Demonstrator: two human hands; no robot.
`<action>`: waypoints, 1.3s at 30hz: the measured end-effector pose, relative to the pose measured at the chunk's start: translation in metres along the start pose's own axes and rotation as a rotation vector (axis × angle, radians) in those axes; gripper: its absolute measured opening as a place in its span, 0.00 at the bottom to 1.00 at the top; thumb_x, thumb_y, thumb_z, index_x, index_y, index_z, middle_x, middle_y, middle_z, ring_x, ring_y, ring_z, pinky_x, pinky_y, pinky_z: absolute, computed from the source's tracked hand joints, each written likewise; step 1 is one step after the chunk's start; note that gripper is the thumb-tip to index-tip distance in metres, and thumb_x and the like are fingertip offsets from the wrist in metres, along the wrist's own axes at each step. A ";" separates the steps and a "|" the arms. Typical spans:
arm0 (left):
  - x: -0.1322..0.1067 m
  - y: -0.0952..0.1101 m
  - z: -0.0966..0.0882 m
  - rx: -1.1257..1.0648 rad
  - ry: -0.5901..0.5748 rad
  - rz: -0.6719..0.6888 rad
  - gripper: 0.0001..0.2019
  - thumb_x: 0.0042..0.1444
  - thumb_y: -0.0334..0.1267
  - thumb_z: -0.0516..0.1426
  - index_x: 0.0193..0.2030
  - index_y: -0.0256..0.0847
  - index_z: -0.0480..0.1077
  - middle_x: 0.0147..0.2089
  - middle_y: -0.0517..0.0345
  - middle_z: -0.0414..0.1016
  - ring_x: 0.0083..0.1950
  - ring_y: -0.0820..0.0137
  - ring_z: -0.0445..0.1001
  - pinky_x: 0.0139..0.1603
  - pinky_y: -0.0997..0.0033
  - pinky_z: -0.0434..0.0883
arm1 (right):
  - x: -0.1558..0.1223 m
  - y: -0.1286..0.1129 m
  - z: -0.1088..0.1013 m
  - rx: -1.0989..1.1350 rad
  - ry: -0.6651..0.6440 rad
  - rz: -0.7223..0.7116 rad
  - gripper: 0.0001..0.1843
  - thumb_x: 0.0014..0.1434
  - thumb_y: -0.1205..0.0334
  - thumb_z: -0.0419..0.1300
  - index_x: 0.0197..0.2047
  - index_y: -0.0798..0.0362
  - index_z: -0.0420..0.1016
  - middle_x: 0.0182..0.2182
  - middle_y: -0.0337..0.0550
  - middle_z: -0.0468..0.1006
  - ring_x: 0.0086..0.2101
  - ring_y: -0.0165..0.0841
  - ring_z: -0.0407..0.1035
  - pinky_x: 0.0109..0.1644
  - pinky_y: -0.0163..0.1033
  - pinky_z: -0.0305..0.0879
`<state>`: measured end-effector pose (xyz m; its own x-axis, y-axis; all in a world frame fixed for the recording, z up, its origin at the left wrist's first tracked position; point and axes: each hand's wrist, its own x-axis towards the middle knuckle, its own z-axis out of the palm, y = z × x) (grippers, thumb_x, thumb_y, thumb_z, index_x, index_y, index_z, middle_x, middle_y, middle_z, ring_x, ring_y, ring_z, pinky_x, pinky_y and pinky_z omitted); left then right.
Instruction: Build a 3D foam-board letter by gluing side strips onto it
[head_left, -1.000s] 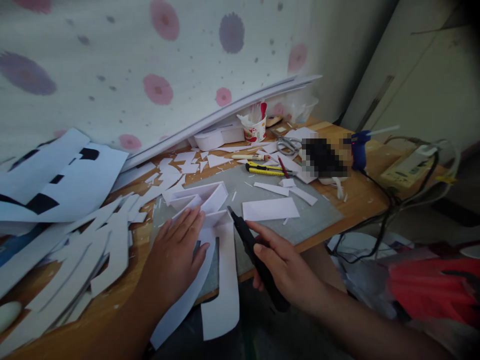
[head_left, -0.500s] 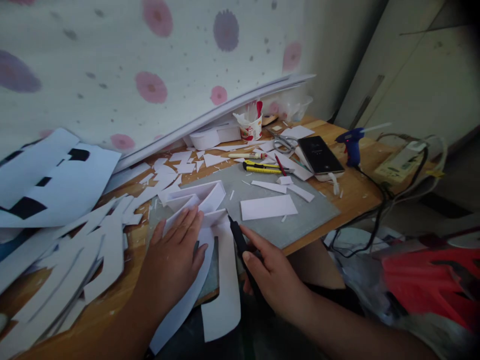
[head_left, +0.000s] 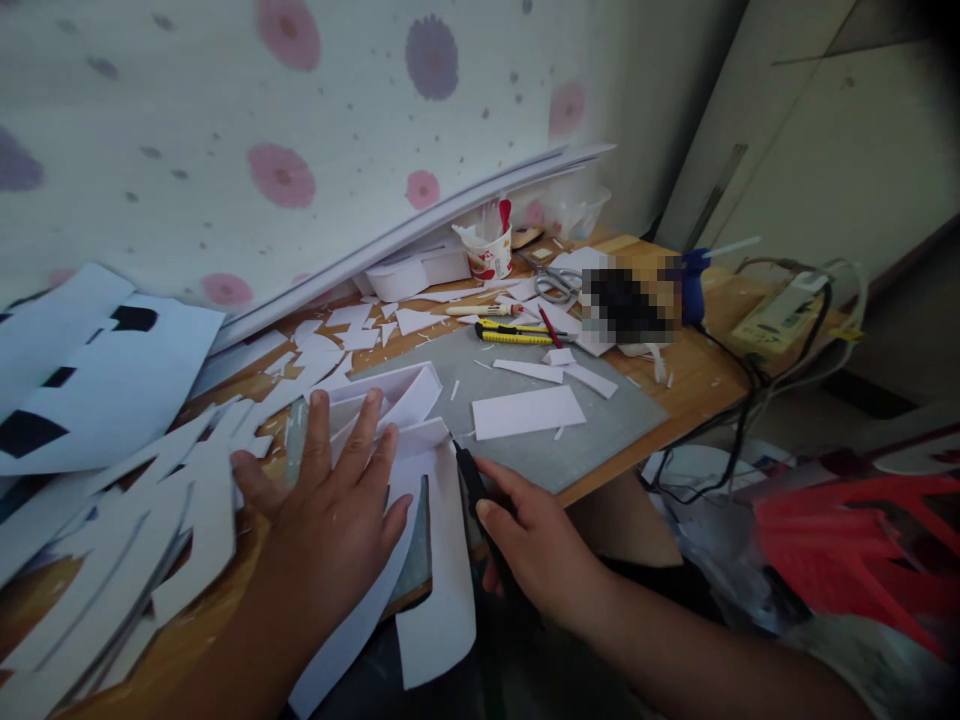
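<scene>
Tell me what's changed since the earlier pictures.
The left hand has spread its fingers, held together before, over the white piece. Nothing visibly was taken up or let go. The right hand still grips the black tool; the yellow cutter and grey mat stayed put.

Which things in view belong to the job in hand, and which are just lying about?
In use, by the look of it:
- black tool, in the right hand
- white piece, partly under the left hand
- grey mat, partly under that piece

Apparently just lying about:
- yellow knife
- red pencil
- cup
- glue gun
</scene>
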<state>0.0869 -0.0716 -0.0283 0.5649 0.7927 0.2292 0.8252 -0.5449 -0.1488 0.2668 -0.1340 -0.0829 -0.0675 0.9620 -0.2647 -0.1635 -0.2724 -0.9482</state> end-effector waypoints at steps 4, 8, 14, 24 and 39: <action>0.002 0.001 0.001 0.173 -0.025 0.015 0.23 0.57 0.36 0.52 0.59 0.32 0.66 0.73 0.46 0.39 0.72 0.41 0.27 0.62 0.24 0.33 | -0.004 -0.001 0.003 0.114 0.020 -0.039 0.26 0.62 0.61 0.50 0.64 0.48 0.60 0.28 0.37 0.73 0.17 0.23 0.66 0.18 0.29 0.63; 0.004 0.002 -0.001 0.208 -0.041 -0.007 0.21 0.58 0.36 0.50 0.58 0.36 0.67 0.73 0.49 0.39 0.72 0.41 0.30 0.59 0.21 0.30 | -0.007 -0.001 0.004 0.079 0.015 -0.048 0.26 0.62 0.61 0.50 0.64 0.46 0.60 0.31 0.38 0.74 0.17 0.23 0.67 0.18 0.30 0.64; 0.003 0.005 -0.004 0.208 -0.075 -0.022 0.21 0.60 0.36 0.48 0.59 0.35 0.65 0.73 0.50 0.39 0.72 0.42 0.31 0.58 0.20 0.30 | -0.005 0.000 0.003 -0.036 0.028 -0.024 0.26 0.62 0.62 0.50 0.63 0.43 0.60 0.31 0.38 0.74 0.17 0.23 0.66 0.17 0.28 0.63; 0.003 0.005 -0.003 0.177 -0.081 -0.032 0.22 0.59 0.36 0.48 0.60 0.35 0.65 0.73 0.51 0.40 0.72 0.44 0.31 0.58 0.19 0.31 | -0.002 0.001 0.004 -0.126 0.047 0.029 0.25 0.62 0.63 0.49 0.62 0.46 0.61 0.37 0.41 0.76 0.16 0.23 0.67 0.16 0.30 0.63; 0.007 -0.002 0.001 -0.001 -0.004 -0.085 0.20 0.58 0.37 0.49 0.57 0.39 0.67 0.71 0.43 0.48 0.71 0.43 0.41 0.57 0.18 0.29 | -0.015 -0.015 0.006 -0.098 0.157 0.163 0.22 0.61 0.64 0.49 0.58 0.52 0.62 0.25 0.35 0.72 0.14 0.25 0.65 0.14 0.30 0.59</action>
<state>0.0886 -0.0647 -0.0275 0.4926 0.8373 0.2372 0.8702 -0.4758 -0.1280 0.2642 -0.1440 -0.0637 0.0695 0.8989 -0.4326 -0.0657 -0.4286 -0.9011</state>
